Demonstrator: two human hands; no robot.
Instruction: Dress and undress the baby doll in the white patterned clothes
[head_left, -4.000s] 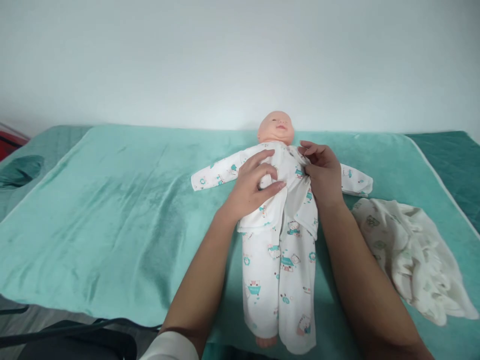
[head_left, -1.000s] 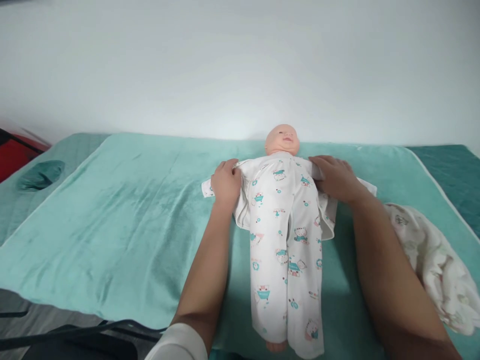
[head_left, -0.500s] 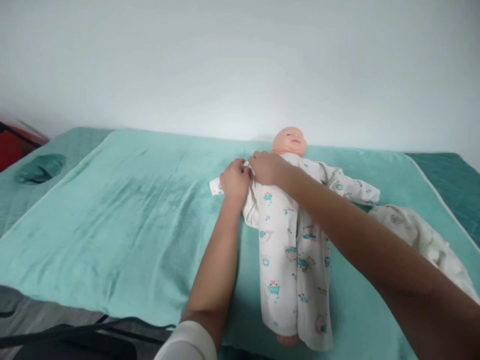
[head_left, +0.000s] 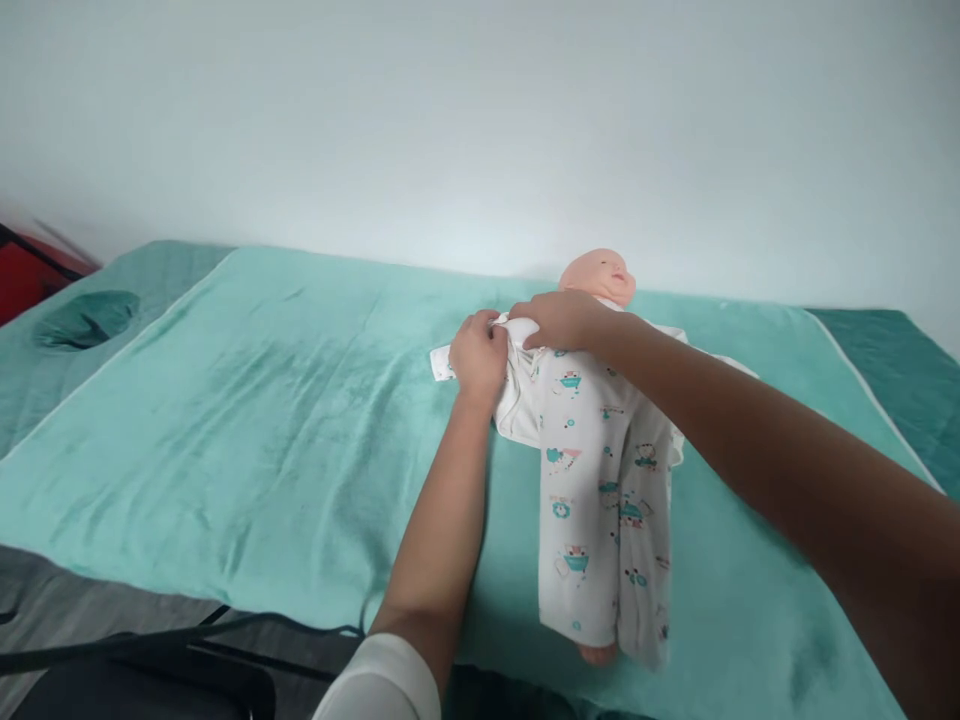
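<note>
A baby doll point(head_left: 598, 274) lies on its back on a teal blanket point(head_left: 262, 420), dressed in a white printed outfit point(head_left: 600, 470) with teal cartoon motifs. My left hand point(head_left: 478, 357) is closed on the outfit's sleeve at the doll's arm on the left side. My right hand point(head_left: 559, 320) reaches across the doll's chest and grips the same garment at the shoulder, right beside the left hand. One bare doll foot point(head_left: 598, 653) pokes out of the trouser legs near the blanket's front edge.
The blanket covers a wide padded table against a white wall. A darker green cover point(head_left: 919, 370) shows at the right, and a dark green bundle point(head_left: 86, 318) lies at far left. Black cables point(head_left: 187, 650) run below the front edge.
My right hand crossed from the doll's right side to its left shoulder, joining the left hand. The view shifted left, so the crumpled white cloth at right is out of sight.
</note>
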